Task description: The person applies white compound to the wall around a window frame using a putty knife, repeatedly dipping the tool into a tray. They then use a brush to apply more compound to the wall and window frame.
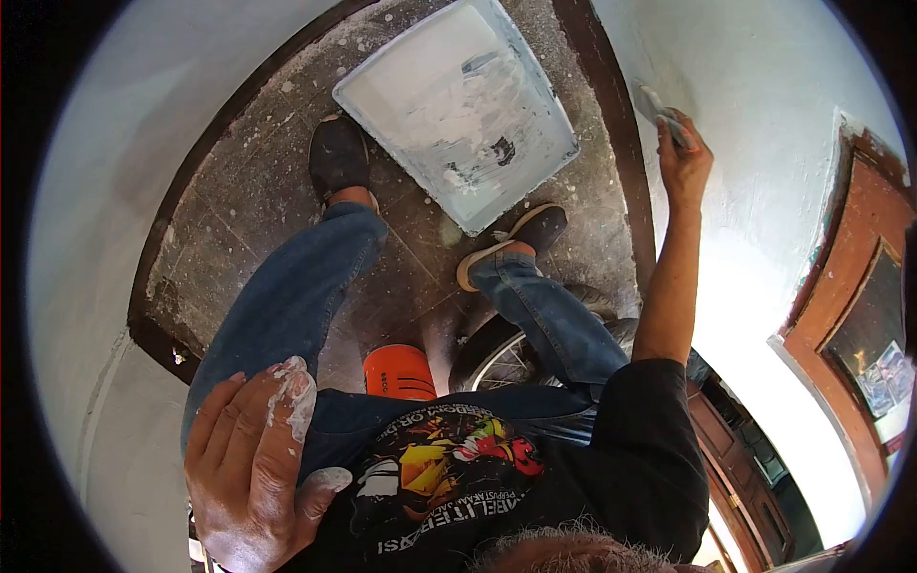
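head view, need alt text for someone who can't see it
The person's right hand holds a small tool to a pale wall; the left hand, smeared white on thumb and index finger, hovers near the body. A large white-smeared tray lies on the floor by the shoes, with an orange bucket behind.

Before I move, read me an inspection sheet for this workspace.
Surface: tiled floor, spattered with white spots.
Job's things: tray on the floor, white paste spread in it; scraper at the right wall.
Clutter: orange bucket and spoked wheel near the legs, wheel partly hidden.
Hands: right hand grips the scraper; left hand open, white smears on index finger and thumb.
Cables: nothing seen.
Surroundings: left wall pale; brown wooden frame on the right; shoes close to the tray.
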`<state>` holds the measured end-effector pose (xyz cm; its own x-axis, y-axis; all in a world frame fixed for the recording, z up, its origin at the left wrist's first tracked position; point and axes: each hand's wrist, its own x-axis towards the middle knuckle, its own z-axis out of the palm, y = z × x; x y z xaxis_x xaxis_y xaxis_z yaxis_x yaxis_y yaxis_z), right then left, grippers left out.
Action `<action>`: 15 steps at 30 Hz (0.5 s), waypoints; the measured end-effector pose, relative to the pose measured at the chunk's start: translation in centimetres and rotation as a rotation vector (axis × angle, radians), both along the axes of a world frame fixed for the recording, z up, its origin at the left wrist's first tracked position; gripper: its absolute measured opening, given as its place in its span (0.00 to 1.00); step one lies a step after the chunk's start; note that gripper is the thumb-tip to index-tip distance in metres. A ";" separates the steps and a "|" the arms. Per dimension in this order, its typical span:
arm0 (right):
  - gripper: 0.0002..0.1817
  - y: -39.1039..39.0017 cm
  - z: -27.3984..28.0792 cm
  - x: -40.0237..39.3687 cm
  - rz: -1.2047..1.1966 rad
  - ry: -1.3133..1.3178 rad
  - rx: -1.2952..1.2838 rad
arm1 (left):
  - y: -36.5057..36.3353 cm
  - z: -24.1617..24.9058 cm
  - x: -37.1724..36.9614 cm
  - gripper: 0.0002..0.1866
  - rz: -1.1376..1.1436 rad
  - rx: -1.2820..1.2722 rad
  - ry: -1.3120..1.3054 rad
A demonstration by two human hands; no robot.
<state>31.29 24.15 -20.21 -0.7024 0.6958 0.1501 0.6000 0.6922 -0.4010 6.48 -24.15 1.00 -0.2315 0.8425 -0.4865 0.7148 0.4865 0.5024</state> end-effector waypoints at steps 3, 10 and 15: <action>0.13 0.7 -2.0 0.5 0.026 -0.085 0.061 | -0.2 -0.1 0.2 0.35 -0.006 0.004 0.031; 0.14 0.3 -2.0 1.3 0.004 -0.127 0.249 | -0.2 -0.1 0.2 0.35 -0.011 -0.011 0.022; 0.14 -1.7 -1.3 1.5 0.059 -0.098 0.245 | -0.2 -0.5 0.0 0.36 -0.006 0.029 -0.032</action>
